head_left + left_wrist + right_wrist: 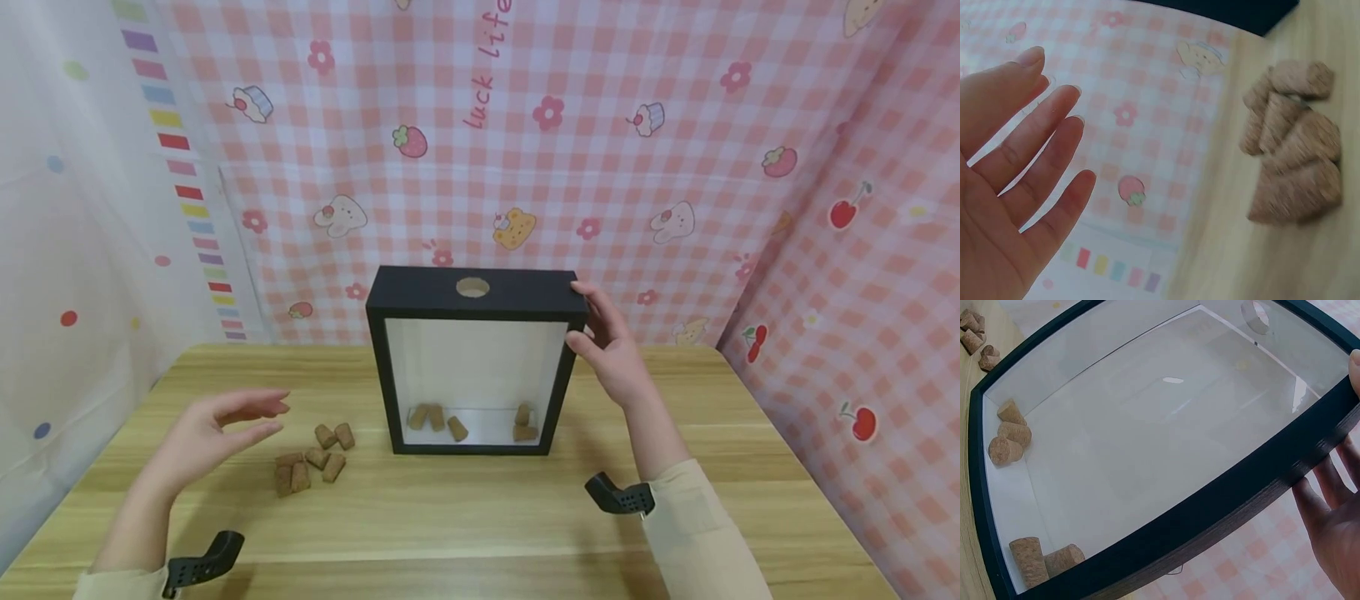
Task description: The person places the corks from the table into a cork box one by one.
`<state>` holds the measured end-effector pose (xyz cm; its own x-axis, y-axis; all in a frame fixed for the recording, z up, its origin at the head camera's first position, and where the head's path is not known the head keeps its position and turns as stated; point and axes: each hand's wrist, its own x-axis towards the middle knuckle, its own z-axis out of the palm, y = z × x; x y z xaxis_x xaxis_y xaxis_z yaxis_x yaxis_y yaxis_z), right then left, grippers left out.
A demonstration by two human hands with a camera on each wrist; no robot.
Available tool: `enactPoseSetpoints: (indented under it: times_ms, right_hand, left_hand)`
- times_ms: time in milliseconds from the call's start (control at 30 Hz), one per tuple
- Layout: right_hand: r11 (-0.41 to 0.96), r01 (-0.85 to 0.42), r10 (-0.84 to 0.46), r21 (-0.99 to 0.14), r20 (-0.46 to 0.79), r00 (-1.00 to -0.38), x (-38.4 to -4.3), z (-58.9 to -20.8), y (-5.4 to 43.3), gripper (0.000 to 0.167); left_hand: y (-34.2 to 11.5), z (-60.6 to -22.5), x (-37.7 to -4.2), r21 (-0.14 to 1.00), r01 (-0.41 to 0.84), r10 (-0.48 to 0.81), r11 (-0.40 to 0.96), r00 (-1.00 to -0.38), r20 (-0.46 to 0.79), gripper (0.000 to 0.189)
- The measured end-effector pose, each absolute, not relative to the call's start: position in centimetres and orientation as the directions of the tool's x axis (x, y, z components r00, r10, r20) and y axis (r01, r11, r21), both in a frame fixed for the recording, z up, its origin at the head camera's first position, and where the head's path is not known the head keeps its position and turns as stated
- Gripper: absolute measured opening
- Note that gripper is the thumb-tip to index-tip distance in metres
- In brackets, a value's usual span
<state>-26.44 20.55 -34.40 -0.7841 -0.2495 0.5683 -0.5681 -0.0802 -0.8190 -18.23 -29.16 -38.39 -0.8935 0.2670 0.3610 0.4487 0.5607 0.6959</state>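
A black-framed shadow box (471, 383) with a clear front stands upright on the table, a round hole (473, 287) in its top. Several corks (457, 429) lie inside on its floor. My right hand (618, 358) holds the box at its upper right corner, thumb on the front edge and fingers around the side and back. Left of the box lies a loose group of corks (316, 458). Above and beside that group my left hand (206, 433) hovers with nothing in it, its fingers extended and apart in the left wrist view.
The wooden table (480, 533) reaches back to a pink checked cloth (450, 167) hung behind it. More cloth hangs at the left and right sides. A black wrist mount (202, 562) sits on the left sleeve, another mount (618, 493) on the right.
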Motion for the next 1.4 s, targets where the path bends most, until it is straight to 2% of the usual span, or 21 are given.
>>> enactPoseSetpoints:
  times_ms: [533, 667, 1033, 1200, 1400]
  right_hand:
    - [-0.157, -0.599, -0.329, -0.785, 0.614, -0.718, -27.4, -34.4, 20.9, 0.050]
    - [-0.169, -0.602, -0.338, -0.780, 0.620, -0.708, -27.5, -34.4, 20.9, 0.050]
    - [-0.163, -0.605, -0.340, -0.780, 0.620, -0.707, -27.4, -34.3, 20.9, 0.051]
    - [-0.163, -0.601, -0.343, -0.783, 0.616, -0.709, -27.5, -34.3, 20.9, 0.051]
    - [-0.165, -0.596, -0.340, -0.786, 0.613, -0.714, -27.4, -34.4, 20.9, 0.051]
  left_hand:
    - [-32.2, -41.5, -16.7, 0.753, 0.379, 0.226, 0.538, -0.925, 0.305, 0.036]
    - [-32.9, -42.1, -16.4, 0.745, 0.366, 0.219, 0.558, -0.931, 0.293, 0.035]
    - [-33.2, -45.4, -16.5, 0.661, 0.441, 0.307, 0.607, -0.897, 0.317, 0.032]
    - [-32.5, -46.0, -16.6, 0.621, 0.437, 0.302, 0.651, -0.899, 0.316, 0.036]
    - [-31.9, -45.7, -17.4, 0.651, 0.420, 0.334, 0.632, -0.906, 0.261, 0.050]
